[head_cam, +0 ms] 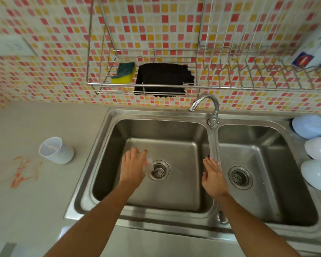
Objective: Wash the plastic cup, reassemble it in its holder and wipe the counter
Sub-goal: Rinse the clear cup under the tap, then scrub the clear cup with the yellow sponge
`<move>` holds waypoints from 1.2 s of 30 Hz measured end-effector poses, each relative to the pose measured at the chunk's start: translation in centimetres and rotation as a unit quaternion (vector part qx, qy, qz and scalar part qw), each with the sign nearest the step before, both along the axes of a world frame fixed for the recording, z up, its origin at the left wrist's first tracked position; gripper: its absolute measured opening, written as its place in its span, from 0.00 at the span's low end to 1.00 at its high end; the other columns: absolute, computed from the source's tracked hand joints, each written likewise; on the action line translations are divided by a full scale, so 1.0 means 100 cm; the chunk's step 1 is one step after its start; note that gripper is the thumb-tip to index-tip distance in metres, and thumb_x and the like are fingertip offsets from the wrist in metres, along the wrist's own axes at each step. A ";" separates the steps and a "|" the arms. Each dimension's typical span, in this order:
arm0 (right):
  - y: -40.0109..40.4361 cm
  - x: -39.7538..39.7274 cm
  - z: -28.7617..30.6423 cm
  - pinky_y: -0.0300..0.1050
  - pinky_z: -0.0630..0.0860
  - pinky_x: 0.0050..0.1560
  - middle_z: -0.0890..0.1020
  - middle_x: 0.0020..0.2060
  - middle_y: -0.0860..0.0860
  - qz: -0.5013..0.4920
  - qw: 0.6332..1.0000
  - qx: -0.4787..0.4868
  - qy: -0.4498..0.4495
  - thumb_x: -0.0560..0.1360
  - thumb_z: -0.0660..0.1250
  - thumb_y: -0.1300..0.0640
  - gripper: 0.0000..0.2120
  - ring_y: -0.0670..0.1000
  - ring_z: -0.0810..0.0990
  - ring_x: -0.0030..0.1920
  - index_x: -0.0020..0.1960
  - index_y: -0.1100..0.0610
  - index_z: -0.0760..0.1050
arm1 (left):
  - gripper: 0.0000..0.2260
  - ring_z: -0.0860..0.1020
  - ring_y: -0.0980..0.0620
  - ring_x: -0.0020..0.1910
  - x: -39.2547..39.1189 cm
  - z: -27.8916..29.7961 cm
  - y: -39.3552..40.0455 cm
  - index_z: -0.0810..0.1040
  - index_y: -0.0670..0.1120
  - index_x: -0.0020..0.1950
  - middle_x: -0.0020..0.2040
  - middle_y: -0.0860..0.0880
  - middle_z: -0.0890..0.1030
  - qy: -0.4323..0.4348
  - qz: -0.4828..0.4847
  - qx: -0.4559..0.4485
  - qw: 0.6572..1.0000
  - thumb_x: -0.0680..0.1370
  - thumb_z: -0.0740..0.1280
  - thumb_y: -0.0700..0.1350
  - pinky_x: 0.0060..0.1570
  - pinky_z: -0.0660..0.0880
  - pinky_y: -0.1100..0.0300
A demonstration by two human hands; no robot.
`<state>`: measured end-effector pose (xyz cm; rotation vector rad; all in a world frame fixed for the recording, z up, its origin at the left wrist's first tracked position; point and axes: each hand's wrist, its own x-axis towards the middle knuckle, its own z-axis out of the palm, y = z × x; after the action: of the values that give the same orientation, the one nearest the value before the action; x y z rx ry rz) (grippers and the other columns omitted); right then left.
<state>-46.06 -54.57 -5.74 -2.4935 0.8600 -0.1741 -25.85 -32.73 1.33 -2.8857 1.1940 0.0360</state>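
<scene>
No writing can be read anywhere; the white bottle (318, 51) lying in the wire rack (174, 86) at two o'clock carries a blue-and-red label too blurred to make out. The left hand (132, 166) reaches into the left basin of the brushed stainless steel sink (104, 145), its grip curled round a clear plastic cup (148, 164), which is tilted just beside the round perforated drain strainer (158, 170); the cup is transparent and hard to trace. The right hand (213, 176) hovers with a wide, flat grip, fingers straight, holding nothing, by the long steel lever of the curved chrome tap (206, 102) over the divider between the basins. At nine o'clock on the pale, smooth worktop (35, 210) stands a white cylindrical holder (56, 150), leaning, with smeared orange-red stains (17, 173) near it. In the rack at twelve o'clock sit a yellow sponge (123, 73) with a green scouring face and a black cloth (163, 78) draped over the wires. Glossy white and pale blue rounded bowls (317, 151) lie upturned at three o'clock. Small square mosaic tiles in red, yellow and cream cover the wall (44, 71).
</scene>
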 end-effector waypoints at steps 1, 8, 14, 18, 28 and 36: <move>0.005 0.004 0.010 0.49 0.53 0.75 0.64 0.74 0.54 -0.026 0.999 0.037 -0.020 0.79 0.61 0.61 0.25 0.53 0.57 0.76 0.75 0.58 0.62 | 0.34 0.71 0.44 0.56 0.004 0.005 0.005 0.69 0.50 0.66 0.58 0.45 0.71 0.022 0.018 -0.018 0.999 0.63 0.76 0.45 0.59 0.69 0.52; 0.055 0.087 0.134 0.29 0.72 0.44 0.80 0.49 0.47 -0.039 0.960 0.011 -0.277 0.78 0.63 0.58 0.15 0.37 0.76 0.40 0.65 0.54 0.75 | 0.30 0.70 0.48 0.55 0.039 0.042 0.023 0.67 0.50 0.62 0.57 0.49 0.70 0.100 0.063 -0.189 0.975 0.65 0.76 0.55 0.57 0.69 0.56; 0.088 0.191 0.262 0.36 0.72 0.57 0.83 0.51 0.51 0.073 0.885 -0.137 -0.438 0.78 0.61 0.60 0.12 0.47 0.78 0.54 0.57 0.61 0.80 | 0.35 0.70 0.49 0.59 0.066 0.075 0.022 0.65 0.53 0.68 0.60 0.50 0.73 0.120 0.056 -0.273 0.953 0.63 0.74 0.54 0.58 0.71 0.51; 0.087 0.255 0.287 0.45 0.76 0.56 0.80 0.55 0.51 0.068 0.940 -0.091 -0.320 0.79 0.63 0.58 0.12 0.49 0.78 0.55 0.62 0.56 0.76 | 0.34 0.71 0.49 0.59 0.084 0.079 0.027 0.66 0.52 0.66 0.60 0.50 0.71 0.147 0.070 -0.329 0.930 0.62 0.74 0.52 0.57 0.73 0.49; 0.087 0.347 0.281 0.54 0.79 0.50 0.73 0.60 0.58 -0.058 0.997 -0.038 -0.044 0.74 0.67 0.42 0.23 0.59 0.77 0.54 0.63 0.54 0.71 | 0.42 0.71 0.54 0.64 0.128 0.080 0.053 0.65 0.56 0.66 0.67 0.57 0.70 0.199 0.064 -0.368 0.906 0.57 0.76 0.64 0.62 0.72 0.47; 0.089 0.335 0.296 0.45 0.76 0.44 0.76 0.60 0.55 -0.104 0.974 0.125 -0.160 0.72 0.73 0.54 0.34 0.55 0.78 0.54 0.71 0.56 0.59 | 0.38 0.67 0.55 0.64 0.141 0.089 0.064 0.63 0.52 0.69 0.66 0.53 0.69 0.216 0.011 -0.403 0.889 0.64 0.78 0.50 0.60 0.67 0.62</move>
<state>-12.58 -45.71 23.90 -2.0677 0.9387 -0.4927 -11.76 -26.38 10.25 -3.7609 1.5278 0.2526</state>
